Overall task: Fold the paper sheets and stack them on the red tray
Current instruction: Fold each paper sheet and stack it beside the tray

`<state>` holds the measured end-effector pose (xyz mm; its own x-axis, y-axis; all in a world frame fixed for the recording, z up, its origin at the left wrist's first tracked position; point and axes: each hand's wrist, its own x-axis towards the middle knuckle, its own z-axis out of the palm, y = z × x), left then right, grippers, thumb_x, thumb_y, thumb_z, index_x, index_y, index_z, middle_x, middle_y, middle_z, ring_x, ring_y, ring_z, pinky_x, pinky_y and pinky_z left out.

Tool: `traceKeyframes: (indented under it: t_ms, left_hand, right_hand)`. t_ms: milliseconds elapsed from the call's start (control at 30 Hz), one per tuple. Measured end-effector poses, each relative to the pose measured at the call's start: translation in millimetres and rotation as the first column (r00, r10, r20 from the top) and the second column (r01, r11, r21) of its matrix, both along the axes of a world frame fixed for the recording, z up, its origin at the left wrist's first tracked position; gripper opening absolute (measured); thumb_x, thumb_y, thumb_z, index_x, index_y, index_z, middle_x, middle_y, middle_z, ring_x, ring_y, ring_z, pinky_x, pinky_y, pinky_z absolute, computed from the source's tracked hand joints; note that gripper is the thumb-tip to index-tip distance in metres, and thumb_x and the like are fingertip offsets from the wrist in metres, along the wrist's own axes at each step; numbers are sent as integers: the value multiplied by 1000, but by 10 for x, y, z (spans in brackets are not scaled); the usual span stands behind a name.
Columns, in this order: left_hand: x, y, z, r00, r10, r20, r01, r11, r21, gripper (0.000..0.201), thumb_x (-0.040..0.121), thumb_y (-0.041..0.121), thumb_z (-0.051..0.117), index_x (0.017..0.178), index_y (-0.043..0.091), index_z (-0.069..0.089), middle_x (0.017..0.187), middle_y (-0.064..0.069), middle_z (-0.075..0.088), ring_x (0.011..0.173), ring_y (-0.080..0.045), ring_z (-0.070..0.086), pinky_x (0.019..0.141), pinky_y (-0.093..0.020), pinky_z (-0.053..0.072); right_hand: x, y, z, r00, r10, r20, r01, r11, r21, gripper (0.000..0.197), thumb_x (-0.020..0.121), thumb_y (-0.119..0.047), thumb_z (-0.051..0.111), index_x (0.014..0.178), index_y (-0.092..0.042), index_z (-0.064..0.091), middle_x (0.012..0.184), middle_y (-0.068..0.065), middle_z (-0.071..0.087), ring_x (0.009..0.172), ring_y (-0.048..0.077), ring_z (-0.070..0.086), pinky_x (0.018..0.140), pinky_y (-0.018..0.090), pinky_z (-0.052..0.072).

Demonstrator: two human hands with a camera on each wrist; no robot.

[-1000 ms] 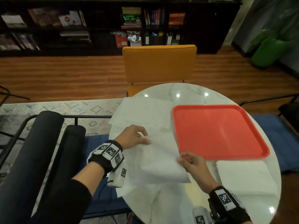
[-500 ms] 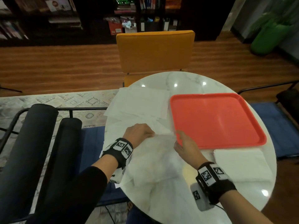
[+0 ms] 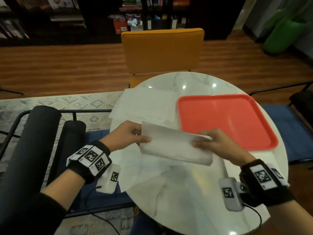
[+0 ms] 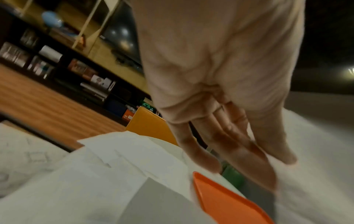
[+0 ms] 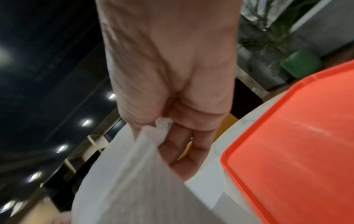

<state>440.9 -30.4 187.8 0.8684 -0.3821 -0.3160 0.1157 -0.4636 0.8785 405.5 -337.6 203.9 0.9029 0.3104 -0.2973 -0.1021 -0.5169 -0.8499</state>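
Observation:
I hold a folded white paper sheet [image 3: 174, 146] just above the round marble table [image 3: 186, 200], left of the red tray [image 3: 223, 119]. My left hand [image 3: 128, 134] pinches its left end, thumb on top and fingers [image 4: 201, 154] stretched behind it. My right hand [image 3: 215, 143] pinches the right end; the right wrist view shows the paper [image 5: 130, 181] caught between thumb and curled fingers [image 5: 184, 145]. Nothing lies on the tray [image 5: 296, 151]. Several flat unfolded sheets [image 3: 149, 106] lie on the table's far left, and another sheet [image 3: 135, 170] lies under the held one.
An orange chair [image 3: 162, 50] stands at the table's far side. Two dark padded rolls on a black frame [image 3: 39, 133] sit close on the left. A blue cushion [image 3: 291, 131] lies to the right, and dark bookshelves line the back wall.
The sheet that lay spread on the table is now a narrower folded strip, lifted off the surface. Both hands moved to its ends and hold it nearer the tray.

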Motion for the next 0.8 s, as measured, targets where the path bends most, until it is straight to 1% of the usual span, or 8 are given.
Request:
traceKeyframes:
  t_ms: [167,300,367,433,500,567,700,800]
  left_hand:
    - [-108,-84,41,972,-80,-222,47,988,-148,31,82,4,69,111,14,65,93,-8,75,78,-19,71,66,-26,57]
    - [-136,-97,-383,955,-31,-296,24,999,-28,25,84,5,68,108,11,64,89,-3,73,75,-16,69,66,-21,55]
    - [-170,-98,-639,965,-42,-260,73,991,110,21,83,9,70,104,12,65,91,-1,70,80,-17,66,69,-20,53]
    - [-206,-94,-874,979,-17,-204,69,966,249,21,81,17,73,102,14,68,95,-3,70,90,-19,65,77,-24,50]
    - [-249,-106,-1001,991,57,-125,-15,948,319,18,79,19,74,96,15,71,93,-3,71,88,-17,64,78,-24,46]
    - [-300,-131,-1046,988,142,-55,-121,952,280,12,79,15,73,90,15,71,89,-1,71,83,-15,64,75,-22,45]
    - [-455,-132,-1102,974,220,49,-225,958,176,10,77,13,75,84,17,68,81,3,68,73,-6,59,65,-7,41]
    - [-608,-71,-1224,976,194,95,-210,957,201,19,74,13,77,73,25,62,82,3,64,78,-8,57,74,-18,44]
  right_hand:
    - [22,-108,-150,974,-75,-215,122,970,212,24,84,-7,67,105,4,66,104,21,70,97,33,68,89,42,51]
    - [125,-44,-584,955,-82,-286,95,995,33,7,83,-8,69,90,-7,71,81,0,74,76,19,69,70,29,54]
    - [143,-16,-851,965,-85,-247,52,989,-137,14,82,-9,69,71,-16,67,63,-6,67,63,15,61,58,26,49]
    - [128,37,-1032,976,-106,-192,55,966,-251,17,81,-11,70,66,-19,65,66,0,65,68,21,61,64,31,50]
    - [67,67,-1093,980,-163,-118,122,947,-297,21,81,-11,70,63,-15,62,63,0,60,63,17,57,61,20,45]
    - [-16,64,-1133,970,-240,-45,219,935,-279,27,81,-9,69,58,-11,57,56,-1,53,56,13,47,51,14,34]
    - [-243,28,-1102,942,-334,43,336,930,-151,22,80,-7,71,61,-7,58,63,7,60,61,15,50,54,14,37]
    - [-458,24,-1106,937,-338,85,348,926,-150,9,79,-7,73,75,-13,66,79,0,64,71,7,56,63,9,41]
